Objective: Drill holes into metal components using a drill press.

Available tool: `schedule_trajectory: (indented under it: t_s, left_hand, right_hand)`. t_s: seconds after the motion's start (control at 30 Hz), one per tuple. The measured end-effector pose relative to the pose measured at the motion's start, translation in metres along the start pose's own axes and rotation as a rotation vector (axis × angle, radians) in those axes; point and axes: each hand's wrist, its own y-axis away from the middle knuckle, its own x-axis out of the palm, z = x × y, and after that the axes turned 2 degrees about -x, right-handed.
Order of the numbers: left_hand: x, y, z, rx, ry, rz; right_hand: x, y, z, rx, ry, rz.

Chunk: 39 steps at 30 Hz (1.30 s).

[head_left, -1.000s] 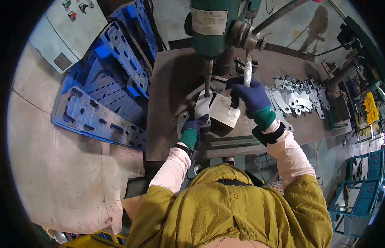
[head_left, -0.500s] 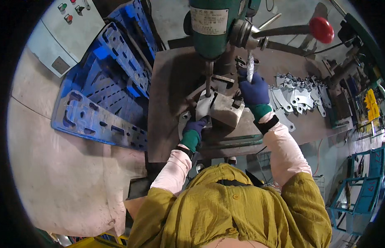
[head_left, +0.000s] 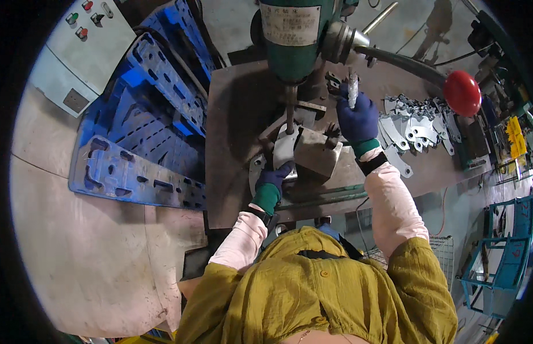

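Note:
In a dark blue glove, my left hand (head_left: pixel 273 176) is closed on the near end of a curved grey metal plate (head_left: pixel 285 150). The plate lies beside a blocky metal fixture (head_left: pixel 317 152) under the drill press (head_left: pixel 294 54), whose drill bit (head_left: pixel 290 114) comes down to its far end; whether the tip touches is too small to tell. My right hand (head_left: pixel 358 117), gloved too, wraps round a feed lever (head_left: pixel 353 89) covered in shiny wrapping. Another spoke of that feed handle ends in a red knob (head_left: pixel 462 93). A second plate (head_left: pixel 256 170) rests left of my left hand.
A pile of curved metal plates (head_left: pixel 412 129) covers the right of the brown worktable (head_left: pixel 235 114). Blue plastic pallets (head_left: pixel 140 178) stand at the left, below a grey control box (head_left: pixel 86 51). Blue metal frames (head_left: pixel 501 258) are at the far right.
The feed handle has turned, its red knob swinging nearer and to the right. My right hand has shifted slightly with its lever; my left hand keeps hold of the plate.

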Motion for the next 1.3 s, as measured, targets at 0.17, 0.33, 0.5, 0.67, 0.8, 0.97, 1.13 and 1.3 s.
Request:
schedule_trajectory:
  t_s: [0.17,0.33,0.5,0.67,0.8,0.97,1.13,1.3]
  left_hand:
    - [0.005,0.005,-0.004,0.044,0.008,0.037]
    - [0.007,0.016,-0.014,-0.017,-0.050,0.049]
    - [0.010,0.025,-0.021,-0.025,-0.103,0.040]
    - [0.019,0.041,-0.036,-0.053,-0.150,0.002]
    - [0.011,0.020,-0.026,-0.132,-0.236,-0.017]
    - [0.013,0.012,-0.013,-0.058,-0.199,-0.024]
    - [0.015,0.024,-0.023,-0.079,-0.247,-0.060]
    - [0.013,0.021,-0.016,-0.065,-0.220,-0.067]
  right_hand:
    - [-0.002,-0.001,0.002,-0.017,0.094,-0.007]
    - [-0.002,-0.003,-0.002,0.000,0.136,0.032]
    - [0.000,-0.005,-0.005,-0.079,0.091,-0.020]
    - [0.006,-0.011,-0.019,0.055,0.060,0.056]
    - [0.016,-0.036,-0.055,0.047,0.229,0.177]
    - [0.019,-0.078,-0.083,-0.115,0.296,0.085]
    - [0.018,-0.109,-0.096,-0.306,0.336,0.026]
    - [0.018,-0.083,-0.088,-0.155,0.201,0.086]
